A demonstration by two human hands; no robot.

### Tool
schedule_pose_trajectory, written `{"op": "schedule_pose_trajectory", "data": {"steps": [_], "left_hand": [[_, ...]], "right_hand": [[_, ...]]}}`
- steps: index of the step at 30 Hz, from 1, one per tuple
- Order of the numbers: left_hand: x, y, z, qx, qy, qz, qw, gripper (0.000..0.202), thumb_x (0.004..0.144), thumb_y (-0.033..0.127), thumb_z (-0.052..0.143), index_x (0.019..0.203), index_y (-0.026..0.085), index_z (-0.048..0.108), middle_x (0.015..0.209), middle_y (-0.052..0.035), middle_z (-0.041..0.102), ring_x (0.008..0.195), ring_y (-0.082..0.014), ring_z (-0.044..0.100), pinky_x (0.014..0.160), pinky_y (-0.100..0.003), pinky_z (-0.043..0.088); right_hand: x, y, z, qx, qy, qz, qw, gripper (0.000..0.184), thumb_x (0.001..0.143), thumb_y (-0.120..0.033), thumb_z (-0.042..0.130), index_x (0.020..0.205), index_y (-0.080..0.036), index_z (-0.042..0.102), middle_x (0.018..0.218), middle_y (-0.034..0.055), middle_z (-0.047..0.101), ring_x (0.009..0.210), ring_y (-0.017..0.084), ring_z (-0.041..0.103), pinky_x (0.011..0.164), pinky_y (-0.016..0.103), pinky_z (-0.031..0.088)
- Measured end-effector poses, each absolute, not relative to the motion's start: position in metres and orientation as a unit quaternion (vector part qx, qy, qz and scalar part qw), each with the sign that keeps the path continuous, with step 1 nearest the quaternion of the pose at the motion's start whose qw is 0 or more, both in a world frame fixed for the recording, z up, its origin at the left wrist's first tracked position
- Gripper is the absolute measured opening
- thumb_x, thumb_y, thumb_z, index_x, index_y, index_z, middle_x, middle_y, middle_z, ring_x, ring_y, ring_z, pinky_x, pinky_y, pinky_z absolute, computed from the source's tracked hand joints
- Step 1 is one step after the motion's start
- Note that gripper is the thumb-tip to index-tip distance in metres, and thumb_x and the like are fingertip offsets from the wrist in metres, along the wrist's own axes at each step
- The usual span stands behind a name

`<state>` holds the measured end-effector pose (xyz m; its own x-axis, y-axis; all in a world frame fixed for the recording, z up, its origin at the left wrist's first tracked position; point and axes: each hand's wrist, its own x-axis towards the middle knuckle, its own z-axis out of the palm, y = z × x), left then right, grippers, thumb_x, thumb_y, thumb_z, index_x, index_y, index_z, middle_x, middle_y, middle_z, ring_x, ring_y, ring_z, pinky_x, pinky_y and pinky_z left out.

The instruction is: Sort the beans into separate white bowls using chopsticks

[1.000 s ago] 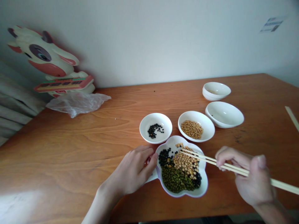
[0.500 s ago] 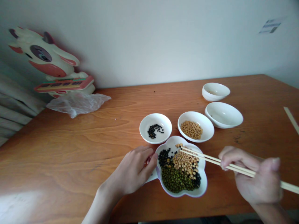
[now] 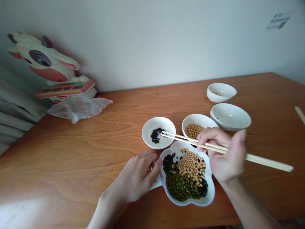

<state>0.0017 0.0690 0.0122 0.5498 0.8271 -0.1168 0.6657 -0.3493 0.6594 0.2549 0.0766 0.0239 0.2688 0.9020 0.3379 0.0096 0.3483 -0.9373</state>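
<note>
My right hand point(image 3: 225, 152) is closed round a pair of wooden chopsticks point(image 3: 214, 147). Their tips are over the small white bowl point(image 3: 145, 137) of black beans point(image 3: 155, 135); whether a bean is between them I cannot tell. My left hand point(image 3: 140, 175), fingers curled, grips the flower-shaped white dish point(image 3: 210, 195) where its short handle point(image 3: 156, 183) joins the rim. Inside this dish lie green mung beans point(image 3: 182, 187), pale soybeans point(image 3: 190, 165) and black beans at the left and lower right. Behind it, partly covered by my right hand, a white bowl point(image 3: 188, 119) holds soybeans point(image 3: 193, 130).
Two more white bowls stand at the back right: the nearer bowl point(image 3: 231, 116) and the farther bowl point(image 3: 220, 92). A cow-shaped toy keyboard point(image 3: 64, 90) and a crumpled plastic bag point(image 3: 81, 108) are at the back left. A pale strip point(image 3: 299, 114) lies at the right edge.
My right hand has moved left and up, carrying the chopstick tips from the flower-shaped dish to the bowl of black beans. My left hand has stayed at the dish.
</note>
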Motion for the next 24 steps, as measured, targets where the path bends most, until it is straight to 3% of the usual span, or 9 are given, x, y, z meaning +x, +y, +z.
{"op": "schedule_pose_trajectory", "data": {"steps": [5, 10, 17, 24], "left_hand": [[0.001, 0.068, 0.013, 0.809, 0.463, 0.124, 0.341, 0.047, 0.124, 0.047, 0.040, 0.094, 0.023, 0.069, 0.091, -0.0065, 0.075, 0.086, -0.0246, 0.071, 0.087, -0.037, 0.056], [0.002, 0.068, 0.013, 0.805, 0.465, 0.116, 0.350, 0.048, 0.124, 0.047, 0.039, 0.091, 0.023, 0.064, 0.091, -0.0058, 0.072, 0.086, -0.0241, 0.068, 0.084, -0.037, 0.053], [0.001, 0.067, 0.011, 0.807, 0.469, 0.114, 0.339, 0.048, 0.124, 0.047, 0.038, 0.092, 0.023, 0.064, 0.093, -0.0055, 0.073, 0.088, -0.0242, 0.068, 0.087, -0.038, 0.052], [0.001, 0.068, 0.011, 0.811, 0.461, 0.122, 0.339, 0.047, 0.124, 0.046, 0.039, 0.094, 0.023, 0.067, 0.094, -0.0063, 0.076, 0.088, -0.0241, 0.070, 0.089, -0.038, 0.055]], "right_hand": [[0.294, 0.058, 0.017, -0.458, -0.504, 0.327, 0.655, 0.081, 0.107, -0.085, 0.040, 0.064, -0.028, 0.078, 0.060, 0.0072, 0.064, 0.060, 0.024, 0.061, 0.056, 0.040, 0.046], [0.332, 0.031, 0.007, -0.508, -0.510, 0.324, 0.614, 0.083, 0.109, -0.082, 0.036, 0.067, -0.031, 0.084, 0.061, 0.0115, 0.066, 0.062, 0.029, 0.061, 0.059, 0.045, 0.045], [0.331, 0.024, 0.003, -0.525, -0.542, 0.317, 0.575, 0.088, 0.102, -0.093, 0.036, 0.062, -0.028, 0.080, 0.058, 0.0082, 0.065, 0.056, 0.025, 0.058, 0.051, 0.038, 0.046], [0.320, 0.028, 0.004, -0.528, -0.556, 0.310, 0.562, 0.087, 0.102, -0.093, 0.038, 0.060, -0.027, 0.078, 0.055, 0.0064, 0.064, 0.051, 0.023, 0.057, 0.048, 0.036, 0.045]]}}
